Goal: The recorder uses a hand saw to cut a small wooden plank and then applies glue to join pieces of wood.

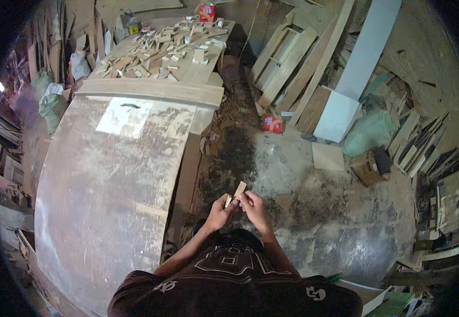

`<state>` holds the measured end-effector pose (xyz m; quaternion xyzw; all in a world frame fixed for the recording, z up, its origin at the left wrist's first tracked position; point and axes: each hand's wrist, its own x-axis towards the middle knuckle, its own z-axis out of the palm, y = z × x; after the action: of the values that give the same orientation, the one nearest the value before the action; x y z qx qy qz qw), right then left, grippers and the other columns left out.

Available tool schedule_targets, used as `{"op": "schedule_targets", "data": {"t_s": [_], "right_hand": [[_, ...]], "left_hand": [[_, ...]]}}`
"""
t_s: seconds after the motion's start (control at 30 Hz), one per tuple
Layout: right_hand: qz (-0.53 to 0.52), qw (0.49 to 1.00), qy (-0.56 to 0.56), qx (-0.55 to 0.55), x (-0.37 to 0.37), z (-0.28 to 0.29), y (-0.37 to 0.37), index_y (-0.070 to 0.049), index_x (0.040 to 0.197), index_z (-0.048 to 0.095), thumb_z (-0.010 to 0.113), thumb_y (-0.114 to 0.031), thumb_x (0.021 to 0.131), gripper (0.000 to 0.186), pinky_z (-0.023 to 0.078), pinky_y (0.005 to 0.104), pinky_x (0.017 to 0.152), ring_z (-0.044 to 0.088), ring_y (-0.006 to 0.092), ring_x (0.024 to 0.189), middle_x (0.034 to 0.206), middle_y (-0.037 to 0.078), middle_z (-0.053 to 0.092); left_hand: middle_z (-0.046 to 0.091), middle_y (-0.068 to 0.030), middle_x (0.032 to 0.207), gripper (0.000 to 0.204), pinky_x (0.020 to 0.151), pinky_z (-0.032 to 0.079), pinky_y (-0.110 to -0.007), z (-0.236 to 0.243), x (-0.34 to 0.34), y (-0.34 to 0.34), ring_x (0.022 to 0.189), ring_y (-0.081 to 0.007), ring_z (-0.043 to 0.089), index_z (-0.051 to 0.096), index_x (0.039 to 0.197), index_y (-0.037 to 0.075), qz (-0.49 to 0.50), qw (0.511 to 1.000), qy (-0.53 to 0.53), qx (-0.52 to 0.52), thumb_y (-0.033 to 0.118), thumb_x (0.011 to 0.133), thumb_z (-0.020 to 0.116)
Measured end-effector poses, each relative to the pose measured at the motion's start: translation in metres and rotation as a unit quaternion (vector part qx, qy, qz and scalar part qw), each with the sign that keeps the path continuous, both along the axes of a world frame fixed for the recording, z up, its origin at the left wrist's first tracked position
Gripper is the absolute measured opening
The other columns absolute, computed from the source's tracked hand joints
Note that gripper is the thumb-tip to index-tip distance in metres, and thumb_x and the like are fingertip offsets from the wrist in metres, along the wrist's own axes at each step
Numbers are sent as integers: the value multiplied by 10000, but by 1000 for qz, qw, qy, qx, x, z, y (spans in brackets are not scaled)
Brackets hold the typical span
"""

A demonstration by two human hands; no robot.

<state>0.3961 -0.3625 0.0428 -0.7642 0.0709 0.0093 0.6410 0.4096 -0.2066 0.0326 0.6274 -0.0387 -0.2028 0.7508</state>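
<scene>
In the head view, both hands are close together in front of my body, over the floor just right of the worktable (pixel 102 201). My left hand (pixel 220 214) has its fingers closed on a small pale wood piece (pixel 228 201). My right hand (pixel 253 211) pinches a short flat wood strip (pixel 242 186), whose upper end sticks up past my fingertips. The two hands nearly touch, and I cannot make out whether the pieces are separate or joined.
Many wood offcuts (pixel 155 50) and a red box (pixel 206 13) lie on the table's far end, behind a long board (pixel 150 89). Planks (pixel 319 63), another red box (pixel 272 124), a green sack (pixel 369 132) and a cardboard box (pixel 367 169) lie on the floor to my right.
</scene>
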Motion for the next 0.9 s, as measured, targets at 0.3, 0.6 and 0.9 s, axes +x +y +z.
{"op": "schedule_targets", "data": {"t_s": [0.3, 0.6, 0.9], "right_hand": [[0, 999, -1, 32, 235, -13, -105, -8, 866, 618, 604, -256, 990, 277, 392, 233, 528, 480, 42, 582, 668, -21, 552], [147, 987, -31, -54, 495, -19, -211, -16, 855, 641, 615, -249, 975, 264, 369, 230, 509, 460, 28, 578, 643, -31, 529], [187, 976, 60, 93, 708, -21, -244, -25, 873, 632, 645, -291, 955, 278, 372, 230, 508, 488, 29, 578, 674, -33, 547]], "left_hand": [[489, 34, 655, 212, 496, 350, -247, 4, 240, -96, 556, -55, 437, 551, 896, 57, -41, 998, -13, 37, 240, 999, 578], [519, 27, 681, 202, 462, 360, -246, -5, 456, -187, 513, -58, 454, 546, 964, 65, 12, 999, 31, 30, 261, 1007, 569], [534, 8, 721, 286, 543, 398, -274, 15, 632, -227, 614, -81, 489, 566, 989, 50, 120, 990, 61, 42, 335, 994, 586]]}}
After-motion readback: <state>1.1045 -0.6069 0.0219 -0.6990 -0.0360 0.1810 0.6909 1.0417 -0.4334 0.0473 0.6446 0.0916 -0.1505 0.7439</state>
